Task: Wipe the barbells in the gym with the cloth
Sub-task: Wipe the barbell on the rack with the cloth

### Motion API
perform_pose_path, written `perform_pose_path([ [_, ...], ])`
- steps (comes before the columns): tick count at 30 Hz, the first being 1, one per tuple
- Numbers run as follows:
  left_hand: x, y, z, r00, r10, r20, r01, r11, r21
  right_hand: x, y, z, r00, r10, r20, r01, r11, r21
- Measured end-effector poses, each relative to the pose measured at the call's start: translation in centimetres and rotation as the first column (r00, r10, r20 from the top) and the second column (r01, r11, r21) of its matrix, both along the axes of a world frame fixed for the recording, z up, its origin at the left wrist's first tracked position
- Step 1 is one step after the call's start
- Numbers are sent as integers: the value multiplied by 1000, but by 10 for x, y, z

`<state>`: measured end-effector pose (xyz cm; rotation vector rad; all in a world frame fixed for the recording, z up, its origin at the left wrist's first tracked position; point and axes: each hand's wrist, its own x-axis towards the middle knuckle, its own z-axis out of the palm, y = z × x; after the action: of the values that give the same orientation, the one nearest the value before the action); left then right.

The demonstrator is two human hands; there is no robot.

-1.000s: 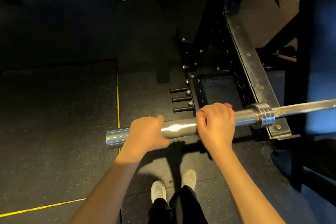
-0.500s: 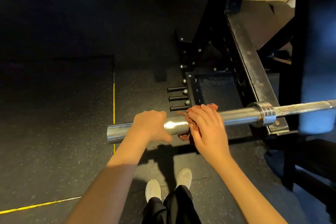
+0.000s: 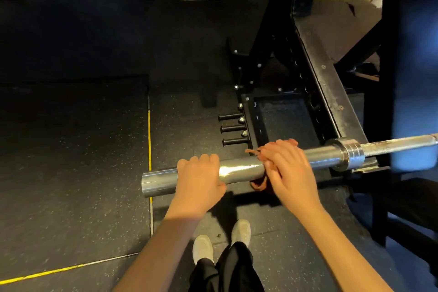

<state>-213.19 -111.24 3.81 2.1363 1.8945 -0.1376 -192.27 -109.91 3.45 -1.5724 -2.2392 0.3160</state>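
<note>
Two hands lie palm-down on the barbell sleeve [image 3: 239,170]: the left hand [image 3: 199,180] grips it with curled fingers; the right hand [image 3: 288,168], fingers together, clamps the cloth [image 3: 257,184] around it.

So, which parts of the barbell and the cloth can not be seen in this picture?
Head view only:
- cloth: mostly covered by the right hand; only edges show.
- barbell: its far right part is cut off by the frame edge.
- Bar surface under the left hand: hidden by that hand's grip.
</note>
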Motion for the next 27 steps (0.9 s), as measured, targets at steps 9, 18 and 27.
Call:
perform_pose_path([
  [9, -17, 31, 7, 985, 37, 171, 35, 915, -401, -24, -21, -12, 992, -125, 13, 125, 992, 31],
  [18, -10, 21, 9, 999, -29, 17, 33, 965, -261, -23, 14, -7, 876, -482, 2, 482, 876, -13],
  [27, 2, -1, -3, 997, 33, -74, -35, 999, -30, 25, 7, 0, 996, -83, 17, 83, 995, -60],
])
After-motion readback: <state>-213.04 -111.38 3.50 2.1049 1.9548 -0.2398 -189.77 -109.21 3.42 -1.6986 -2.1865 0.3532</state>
